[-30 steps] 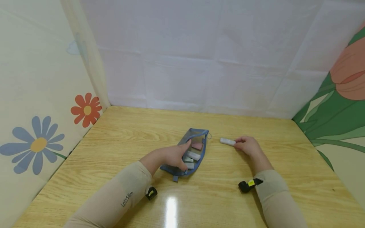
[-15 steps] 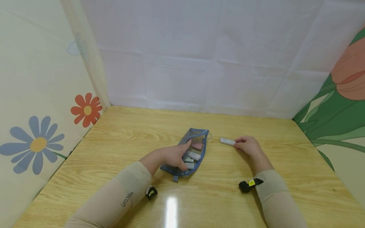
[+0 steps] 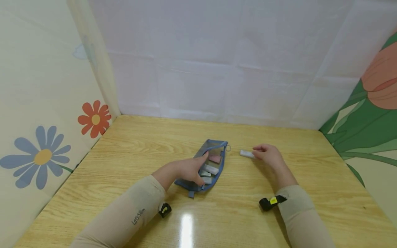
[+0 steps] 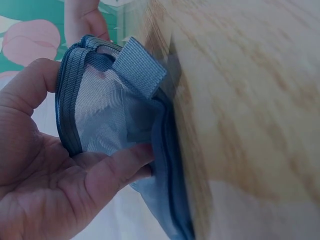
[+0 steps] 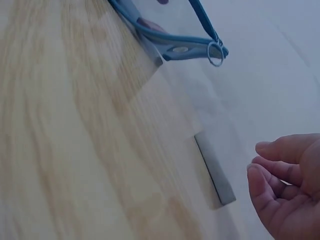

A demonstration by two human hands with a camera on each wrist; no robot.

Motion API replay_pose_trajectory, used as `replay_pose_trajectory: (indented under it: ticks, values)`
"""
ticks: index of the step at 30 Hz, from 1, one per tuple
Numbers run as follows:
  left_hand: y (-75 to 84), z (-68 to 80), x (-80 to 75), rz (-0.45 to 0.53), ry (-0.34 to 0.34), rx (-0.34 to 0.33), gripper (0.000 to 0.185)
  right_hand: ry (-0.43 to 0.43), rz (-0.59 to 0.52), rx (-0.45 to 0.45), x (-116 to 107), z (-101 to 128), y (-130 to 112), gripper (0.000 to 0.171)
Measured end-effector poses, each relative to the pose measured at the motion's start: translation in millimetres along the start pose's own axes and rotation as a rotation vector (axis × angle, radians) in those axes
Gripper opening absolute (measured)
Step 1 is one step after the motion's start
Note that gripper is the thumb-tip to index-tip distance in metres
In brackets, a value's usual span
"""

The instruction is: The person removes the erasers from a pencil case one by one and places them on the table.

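Gripping the pouch point(image 4: 102, 110) on the table point(image 3: 130, 151), the left hand point(image 3: 187, 170) has it between bent thumb and fingers. Inside we see pale blocks point(image 3: 211, 169) and a pink block point(image 3: 215, 158). Right of that, a loose block point(image 5: 215, 167) lies flat; right hand point(image 5: 287, 182) just beside it, digits part-curled with a gap, holding nothing.

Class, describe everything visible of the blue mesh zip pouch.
The blue mesh zip pouch is see-through, edged in darker blue, with a fabric tab at its near end and a ring at its far end. It rests unzipped on the table, mouth gaping rightward, a pink block and pale blocks inside. The left hand holds it.
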State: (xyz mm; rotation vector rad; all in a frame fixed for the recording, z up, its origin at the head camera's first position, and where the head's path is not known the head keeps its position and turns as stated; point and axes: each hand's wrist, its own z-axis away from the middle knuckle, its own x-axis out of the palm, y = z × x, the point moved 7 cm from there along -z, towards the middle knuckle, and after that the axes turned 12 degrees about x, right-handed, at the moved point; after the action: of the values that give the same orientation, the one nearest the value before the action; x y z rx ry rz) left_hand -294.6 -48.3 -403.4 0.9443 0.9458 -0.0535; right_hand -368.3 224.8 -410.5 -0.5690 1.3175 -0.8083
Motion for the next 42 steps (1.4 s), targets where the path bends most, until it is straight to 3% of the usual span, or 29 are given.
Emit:
replay_pose_trajectory:
  ticks: [20,30,42]
  values:
    - [1.0,0.3,-0.1,-0.023,0.000,0.013,0.111,-0.175,-0.061,-0.176,50,26,-42,0.028]
    - [0.0,-0.7,-0.5,-0.034,0.006,0.014,0.111,-0.246,-0.013,-0.215,84,36,-52,0.019]
    - [1.4,-1.4,-0.2,-0.064,-0.005,0.036,0.109,-0.346,-0.014,-0.250,107,46,-64,0.019]
